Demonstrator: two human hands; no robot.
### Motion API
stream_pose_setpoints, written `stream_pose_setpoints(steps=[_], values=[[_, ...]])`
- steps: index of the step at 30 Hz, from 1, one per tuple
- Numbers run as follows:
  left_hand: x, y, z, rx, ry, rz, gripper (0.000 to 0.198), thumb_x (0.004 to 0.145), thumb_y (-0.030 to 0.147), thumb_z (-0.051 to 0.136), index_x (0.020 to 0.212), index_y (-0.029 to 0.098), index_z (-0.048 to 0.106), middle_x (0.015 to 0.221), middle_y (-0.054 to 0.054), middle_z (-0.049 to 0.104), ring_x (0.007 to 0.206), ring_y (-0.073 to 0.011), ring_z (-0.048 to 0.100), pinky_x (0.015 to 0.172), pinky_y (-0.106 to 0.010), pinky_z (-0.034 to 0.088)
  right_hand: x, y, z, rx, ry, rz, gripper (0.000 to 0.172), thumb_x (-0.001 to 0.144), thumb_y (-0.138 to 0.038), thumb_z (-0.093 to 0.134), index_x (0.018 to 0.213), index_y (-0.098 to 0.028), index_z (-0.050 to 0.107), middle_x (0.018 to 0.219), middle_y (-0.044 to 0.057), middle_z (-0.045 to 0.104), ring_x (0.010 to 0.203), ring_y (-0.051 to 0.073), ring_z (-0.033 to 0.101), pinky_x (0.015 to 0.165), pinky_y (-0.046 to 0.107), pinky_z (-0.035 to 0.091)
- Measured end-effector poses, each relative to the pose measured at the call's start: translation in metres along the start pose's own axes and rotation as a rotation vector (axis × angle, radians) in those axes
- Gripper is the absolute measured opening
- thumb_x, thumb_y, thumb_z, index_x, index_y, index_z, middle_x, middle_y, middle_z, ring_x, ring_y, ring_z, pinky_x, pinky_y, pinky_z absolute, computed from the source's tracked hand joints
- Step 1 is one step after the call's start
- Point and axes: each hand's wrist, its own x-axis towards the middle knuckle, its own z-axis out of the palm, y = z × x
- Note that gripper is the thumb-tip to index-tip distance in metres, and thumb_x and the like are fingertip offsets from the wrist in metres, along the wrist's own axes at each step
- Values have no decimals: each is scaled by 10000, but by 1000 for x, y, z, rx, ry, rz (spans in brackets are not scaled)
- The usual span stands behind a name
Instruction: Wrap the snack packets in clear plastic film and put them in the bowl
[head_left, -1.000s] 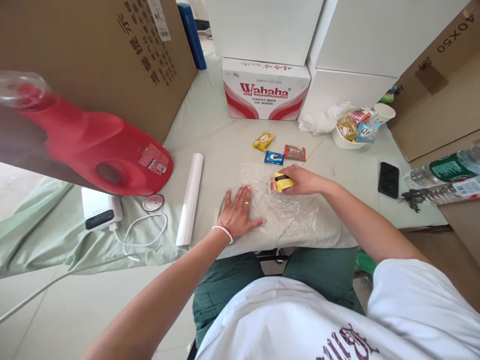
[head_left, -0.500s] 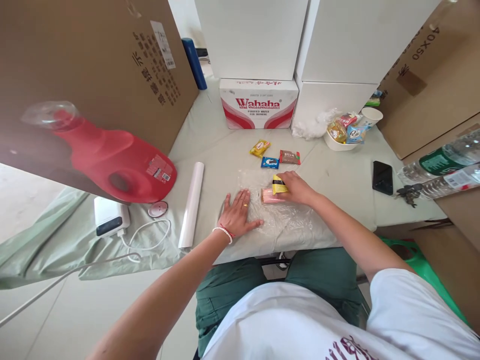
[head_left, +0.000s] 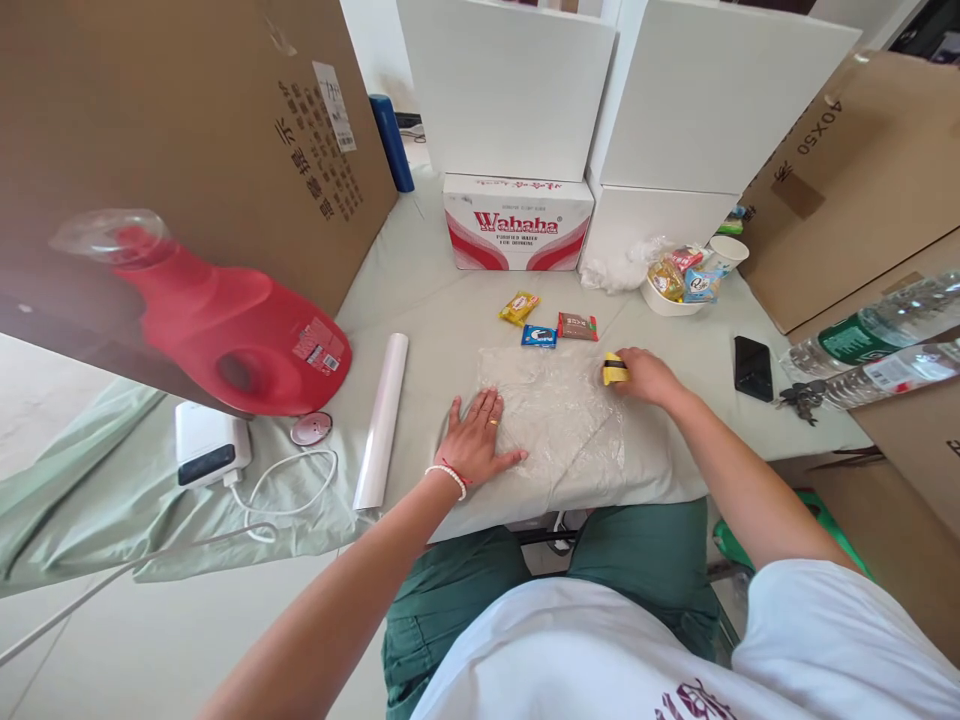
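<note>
My left hand (head_left: 477,440) lies flat with its fingers spread, at the left edge of a sheet of clear plastic film (head_left: 559,420) on the table. My right hand (head_left: 643,377) is closed on a small yellow packet (head_left: 615,368) with a black band, by the film's right upper edge. Its fingers cover part of the packet. Beyond the film lie three small wrapped snacks: a yellow one (head_left: 519,308), a blue one (head_left: 539,336) and a brown-red one (head_left: 577,326).
To the left are a white roll (head_left: 381,422), a red jug (head_left: 247,335) and a white power bank (head_left: 212,445) with a cable. A Wahaba-style water carton (head_left: 517,225) stands behind. A snack bowl (head_left: 673,303), a phone (head_left: 752,368) and plastic bottles (head_left: 855,340) are at the right.
My right hand has moved right across the film with the yellow packet. The pink item that lay beneath it on the film is no longer visible. My left hand stays put.
</note>
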Motion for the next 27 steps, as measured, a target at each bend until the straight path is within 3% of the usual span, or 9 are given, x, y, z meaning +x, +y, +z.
stream_pose_setpoints(steps=[3, 5, 8, 11, 14, 17, 22, 25, 27], values=[[-1, 0, -1, 0, 10, -1, 1042, 927, 821, 421, 1661, 90, 309, 1731, -225, 275, 1617, -382, 260, 1304, -661, 72, 14, 34, -15, -43, 72, 220, 502, 838, -424, 733, 1266, -170, 667, 1233, 215, 691, 1157, 404, 634, 900, 456, 515], [-1, 0, -1, -1, 9, 0, 1036, 930, 820, 420, 1659, 92, 313, 1733, -220, 272, 1617, -380, 258, 1305, -661, 72, 31, 34, -25, 0, 195, 247, 519, 872, -478, 700, 1280, -160, 654, 1234, 230, 687, 1162, 412, 637, 920, 472, 517], [-1, 0, -2, -2, 10, 2, 1033, 927, 822, 425, 1665, 108, 309, 1737, -210, 270, 1616, -387, 257, 1307, -656, 65, 69, -2, -35, 202, 302, 122, 635, 896, -548, 668, 1397, -170, 572, 1286, 211, 681, 1151, 380, 657, 944, 457, 522], [-1, 0, -2, -1, 9, -1, 1022, 926, 822, 432, 1669, 129, 309, 1736, -203, 280, 1614, -381, 265, 1313, -637, 55, 109, -59, -30, 339, 227, 40, 805, 872, -600, 701, 1499, -159, 458, 1324, 207, 676, 1148, 356, 662, 952, 435, 527], [-1, 0, -3, 1, 5, -7, 1023, 928, 829, 418, 1667, 130, 309, 1735, -199, 284, 1611, -369, 275, 1316, -632, 50, 133, -107, -15, 191, 113, -14, 741, 857, -582, 729, 1431, -163, 521, 1327, 219, 662, 1216, 376, 613, 993, 473, 507], [-1, 0, -3, 0, -9, -7, 1035, 931, 844, 387, 1666, 120, 303, 1738, -201, 271, 1615, -365, 268, 1316, -640, 45, 138, -130, 0, 13, 22, -142, 592, 823, -504, 783, 1308, -199, 636, 1313, 197, 661, 1276, 399, 557, 1067, 524, 453], [-2, 0, -3, -9, -26, -5, 1064, 929, 860, 363, 1677, 110, 267, 1750, -201, 230, 1629, -365, 231, 1319, -639, 10, 127, -113, -2, 0, 57, -152, 483, 871, -424, 714, 1286, -181, 669, 1267, 206, 665, 1214, 406, 567, 1019, 512, 464], [-2, 0, -4, -12, -36, -21, 1098, 917, 867, 379, 1686, 98, 222, 1752, -212, 213, 1627, -375, 230, 1315, -646, 7, 109, -84, -22, 68, 253, -82, 541, 888, -498, 684, 1327, -184, 643, 1249, 200, 654, 1159, 405, 568, 966, 503, 477], [-2, 0, -4, -18, -37, -22, 1124, 906, 874, 397, 1689, 92, 204, 1751, -225, 202, 1628, -382, 225, 1312, -646, 6, 88, -69, -34, 131, 354, -113, 587, 900, -525, 674, 1372, -182, 613, 1261, 192, 640, 1161, 406, 560, 975, 503, 466]])
